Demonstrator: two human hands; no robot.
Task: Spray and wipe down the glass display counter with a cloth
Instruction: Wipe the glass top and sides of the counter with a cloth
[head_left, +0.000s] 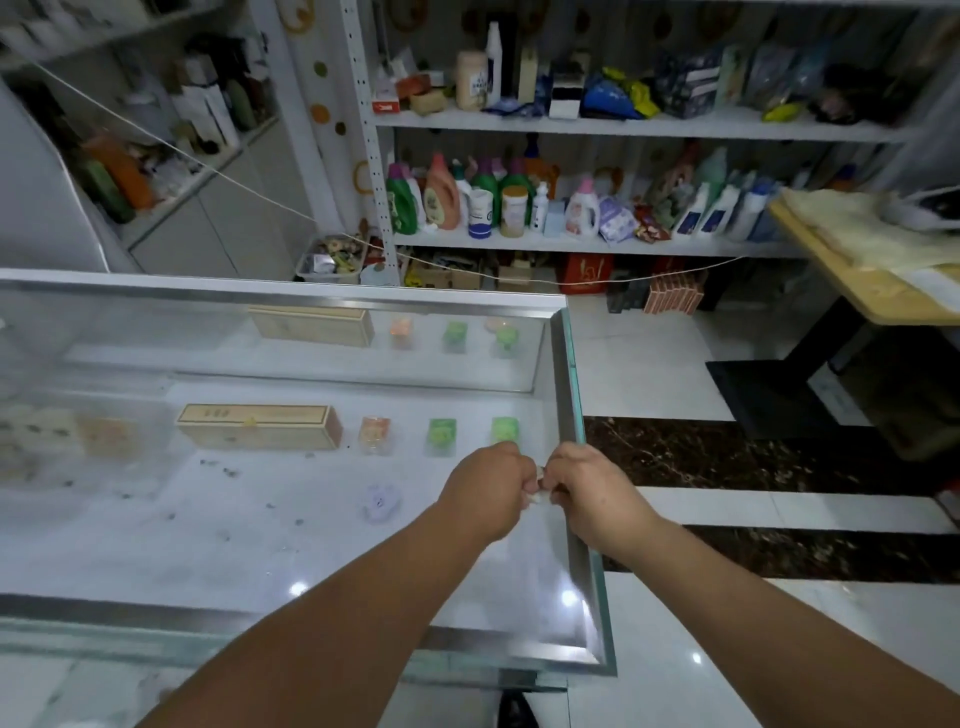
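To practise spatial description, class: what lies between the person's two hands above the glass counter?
In the head view, a small white item, too small to identify, sits between the left hand and right hand, pinched by both.

place: shop | glass display counter (291, 292) | shelves (597, 245) of detergent bottles (442, 195)

clear glass counter (311, 545) with silver trim, green packets (442, 435), dark marbled floor strip (727, 452)

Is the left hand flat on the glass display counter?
No, the left hand meets the right hand, both pinching a small whitish item above the counter.
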